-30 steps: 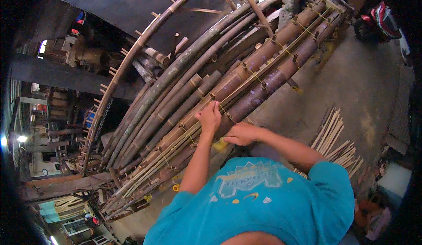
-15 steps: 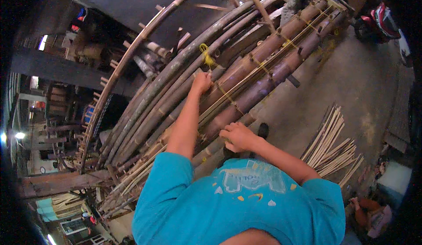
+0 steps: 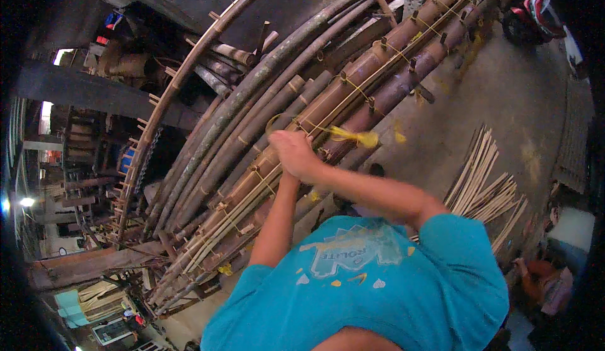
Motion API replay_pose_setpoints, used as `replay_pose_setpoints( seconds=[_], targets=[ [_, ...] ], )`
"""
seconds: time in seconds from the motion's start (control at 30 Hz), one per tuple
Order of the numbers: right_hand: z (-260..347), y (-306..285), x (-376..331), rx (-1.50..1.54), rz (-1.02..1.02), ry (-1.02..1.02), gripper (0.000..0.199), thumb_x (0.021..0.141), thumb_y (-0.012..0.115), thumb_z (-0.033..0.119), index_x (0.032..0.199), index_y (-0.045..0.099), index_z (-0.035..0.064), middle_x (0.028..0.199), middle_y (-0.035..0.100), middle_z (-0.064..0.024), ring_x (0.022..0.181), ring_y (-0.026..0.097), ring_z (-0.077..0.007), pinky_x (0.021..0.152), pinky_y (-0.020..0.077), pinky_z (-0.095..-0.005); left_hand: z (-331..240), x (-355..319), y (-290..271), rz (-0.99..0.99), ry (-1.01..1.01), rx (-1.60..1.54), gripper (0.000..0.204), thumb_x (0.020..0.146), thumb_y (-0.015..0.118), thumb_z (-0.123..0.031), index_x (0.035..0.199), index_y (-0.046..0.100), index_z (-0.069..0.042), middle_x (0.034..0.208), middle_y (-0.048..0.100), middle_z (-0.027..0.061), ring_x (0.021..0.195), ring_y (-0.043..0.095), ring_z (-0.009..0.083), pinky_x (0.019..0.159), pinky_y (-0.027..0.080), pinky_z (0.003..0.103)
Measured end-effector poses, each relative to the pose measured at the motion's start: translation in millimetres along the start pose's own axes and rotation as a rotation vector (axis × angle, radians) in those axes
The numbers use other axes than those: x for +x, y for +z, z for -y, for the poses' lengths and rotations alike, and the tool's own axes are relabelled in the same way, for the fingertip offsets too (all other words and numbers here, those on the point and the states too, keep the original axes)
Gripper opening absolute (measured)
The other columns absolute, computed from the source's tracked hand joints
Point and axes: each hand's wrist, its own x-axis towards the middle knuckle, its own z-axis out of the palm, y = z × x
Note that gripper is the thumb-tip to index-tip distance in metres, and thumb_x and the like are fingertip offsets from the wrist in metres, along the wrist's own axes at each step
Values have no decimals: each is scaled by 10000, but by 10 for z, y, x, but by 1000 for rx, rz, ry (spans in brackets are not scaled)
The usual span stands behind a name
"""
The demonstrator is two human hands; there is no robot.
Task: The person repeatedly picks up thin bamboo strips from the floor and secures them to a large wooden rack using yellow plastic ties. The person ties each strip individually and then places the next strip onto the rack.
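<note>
My right hand [image 3: 295,154] is closed on a yellow cord [image 3: 356,137] whose frayed, blurred end trails off to the right. It sits over a bundle of thick brown bamboo poles [image 3: 353,92] bound with thin yellow ties. My left forearm rises from below to the same spot. My left hand [image 3: 285,176] is mostly hidden under the right hand, so its grip is unclear. Thin split bamboo strips [image 3: 252,190] run along the poles just below the hands.
A long curved bamboo pole with pegs [image 3: 189,67] arches over the bundle on the left. A pile of pale split bamboo slats [image 3: 482,184] lies on the concrete floor [image 3: 504,99] at the right. A red motorbike [image 3: 535,11] stands at the top right.
My left hand has come down from the upper poles and now meets my right hand. The yellow cord was above the left hand and now streams to the right.
</note>
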Motion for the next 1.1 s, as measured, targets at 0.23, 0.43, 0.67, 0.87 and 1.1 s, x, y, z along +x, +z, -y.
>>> replay_pose_setpoints(
  seconds=[0.23,0.43,0.67,0.87,1.1],
  targets=[
    [-489,-408,1331,-972,619,-378,466,952,448,281,1411,395,211,1085,611,-213,993,575,-392,938,423,-456,-302,198,-223,167,-51,73,374,942,469,-357,1125,599,-58,1098,607,230,1054,540,420,896,434,470],
    [259,120,1375,-1108,1166,-222,501,955,420,347,1441,301,324,1190,580,-199,1119,531,-396,972,407,-484,61,149,-70,152,-76,-30,327,949,451,-311,1068,650,-79,997,651,198,985,602,366,827,466,458],
    [-15,-297,1433,-1477,881,-49,493,922,433,443,1278,524,114,1235,564,-205,1117,554,-375,966,421,-466,-192,13,50,-105,-142,153,300,940,478,-315,1010,683,-107,950,676,163,946,621,314,864,363,454],
    [-479,-558,1629,-1067,526,180,594,901,443,510,1130,620,-9,1125,615,-244,1050,593,-396,923,446,-482,-183,20,117,-104,-167,54,269,924,502,-289,978,685,-99,922,655,159,921,583,346,836,324,470],
    [-434,-705,1371,-675,373,129,495,907,497,485,960,642,15,896,650,-227,934,630,-334,818,459,-462,-143,29,192,-131,-70,25,251,935,468,-246,1010,663,-107,938,661,124,954,583,283,842,304,433]
  ],
)
